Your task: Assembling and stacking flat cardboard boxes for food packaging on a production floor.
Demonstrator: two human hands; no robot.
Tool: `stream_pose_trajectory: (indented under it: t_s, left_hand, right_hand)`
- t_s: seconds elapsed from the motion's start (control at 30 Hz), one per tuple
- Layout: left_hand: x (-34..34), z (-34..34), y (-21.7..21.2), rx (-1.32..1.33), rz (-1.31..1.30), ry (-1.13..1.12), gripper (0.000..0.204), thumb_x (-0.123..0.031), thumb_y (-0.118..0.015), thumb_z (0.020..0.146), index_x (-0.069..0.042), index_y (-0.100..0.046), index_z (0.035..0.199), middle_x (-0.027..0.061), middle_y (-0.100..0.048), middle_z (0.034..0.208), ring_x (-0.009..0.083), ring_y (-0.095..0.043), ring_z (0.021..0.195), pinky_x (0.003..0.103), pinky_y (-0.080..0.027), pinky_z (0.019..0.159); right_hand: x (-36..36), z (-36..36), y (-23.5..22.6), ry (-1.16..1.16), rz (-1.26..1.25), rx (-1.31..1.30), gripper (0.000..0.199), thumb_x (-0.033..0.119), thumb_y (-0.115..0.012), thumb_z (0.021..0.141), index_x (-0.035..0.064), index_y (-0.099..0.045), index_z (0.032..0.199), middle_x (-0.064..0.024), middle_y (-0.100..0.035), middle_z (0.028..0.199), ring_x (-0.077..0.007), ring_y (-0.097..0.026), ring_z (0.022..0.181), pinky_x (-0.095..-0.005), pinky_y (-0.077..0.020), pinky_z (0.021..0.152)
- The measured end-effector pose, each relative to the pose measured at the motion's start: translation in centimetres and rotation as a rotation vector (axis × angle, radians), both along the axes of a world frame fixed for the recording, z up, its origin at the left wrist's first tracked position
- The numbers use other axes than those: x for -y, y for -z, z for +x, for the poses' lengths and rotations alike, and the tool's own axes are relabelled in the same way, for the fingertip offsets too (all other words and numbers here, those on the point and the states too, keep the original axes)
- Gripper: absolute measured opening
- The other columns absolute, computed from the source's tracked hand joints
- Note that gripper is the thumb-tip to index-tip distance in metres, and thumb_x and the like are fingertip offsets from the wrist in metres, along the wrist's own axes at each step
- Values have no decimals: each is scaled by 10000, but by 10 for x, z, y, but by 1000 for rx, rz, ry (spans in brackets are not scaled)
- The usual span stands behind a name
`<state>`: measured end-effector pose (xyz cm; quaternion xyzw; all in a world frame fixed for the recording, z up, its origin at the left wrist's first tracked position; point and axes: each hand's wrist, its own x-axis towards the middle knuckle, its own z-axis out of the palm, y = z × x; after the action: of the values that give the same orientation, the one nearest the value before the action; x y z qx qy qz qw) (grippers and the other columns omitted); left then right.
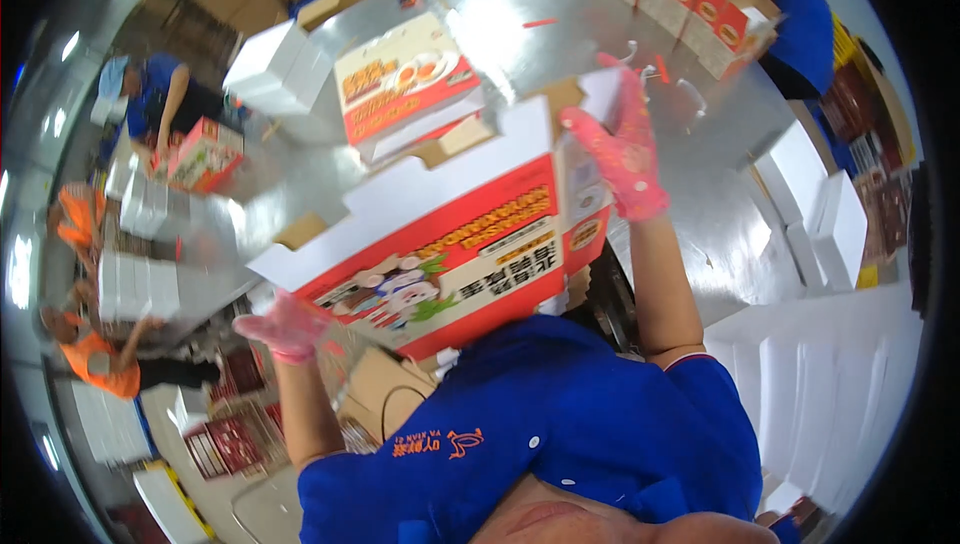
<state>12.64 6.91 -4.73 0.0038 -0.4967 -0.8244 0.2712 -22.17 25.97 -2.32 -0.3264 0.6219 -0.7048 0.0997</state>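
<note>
Box (455,259), one, card, open: red and cream front with yellow and black lettering, a picture of pale round things and green leaves, white flaps raised along the upper edge. Held tilted before the wearer's chest, at the near edge of the table, left end lower than the right. Clock read from this box, 12 at the top of the view.

Left hand (290,329), pink glove: at 8 o'clock, by the box's lower left corner, seemingly touching it; blur hides the fingers, so whether spread or pressed together cannot be told.

Right hand (632,159), pink spotted glove: at 2 o'clock, against the box's right end, thumb and fingers spread well apart.

Blue shirt (560,424), the wearer's, orange emblem on the chest: at 5 o'clock, just below the box.

Metal table (715,189), shiny: behind the box, reaching from 10 round to 3 o'clock.

Closed box (405,84), egg picture on the lid: near, between 11 and 12 o'clock, on the table.

White boxes (280,69), grouped: between 10 and 11 o'clock.

Co-worker in blue (165,94), hands at a red box (208,156): 10 o'clock.

Person in orange (105,364): well apart, 8 o'clock.

Row of red-and-white boxes (690,9), open-topped: between 1 and 2 o'clock
</note>
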Motion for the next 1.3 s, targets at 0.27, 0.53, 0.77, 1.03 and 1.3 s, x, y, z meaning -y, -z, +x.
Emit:
stream_pose_trajectory:
  t_s: [0.27, 0.53, 0.77, 1.03, 1.3]
  left_hand:
    - [-33, -12, -38, -85, -366, 3, 926, -467, -738, 641, -77, -317, 1368, 176, -514, 1077, 285, -520, 1006, 451, -415, 902]
    - [-30, -30, -36, 36, -461, -1062, 1064, -606, -687, 661, -30, -183, 1401, 129, -495, 1078, 225, -493, 996, 379, -400, 913]
    - [-61, -37, -51, 78, -468, -947, 1170, -536, -768, 597, -60, -93, 1426, 142, -474, 1128, 234, -510, 1007, 401, -411, 902]
    - [-68, -25, -38, 24, -573, -1181, 1192, -611, -773, 536, -99, -155, 1417, 70, -482, 1030, 203, -510, 910, 460, -422, 885]
    - [-88, -22, -42, 39, -179, -1015, 885, -609, -558, 745, -75, -257, 1384, 96, -499, 1095, 250, -517, 979, 416, -380, 953]
  right_hand:
    - [-11, 7, -11, -70, -34, -41, 565, 163, -626, 798, 54, -388, 1298, -78, -485, 1099, -169, -491, 1002, -303, -427, 860]
    - [-5, 44, -26, -563, -270, 139, 930, 687, -412, 759, -47, -336, 1325, -192, -484, 1226, -264, -472, 1134, -384, -348, 989]
    - [-30, 102, -78, -14, -121, -1215, 610, 490, -552, 820, -7, -511, 1173, -186, -531, 1143, -305, -532, 1057, -395, -411, 921]
    - [16, 118, -81, -392, 804, -1066, 437, 440, -604, 792, 32, -557, 944, -135, -586, 624, -283, -592, 620, -402, -427, 565]
    - [20, 86, -73, -1098, 1212, -828, 543, 470, -333, 921, 17, -633, 928, -188, -638, 772, -365, -602, 764, -439, -468, 705]
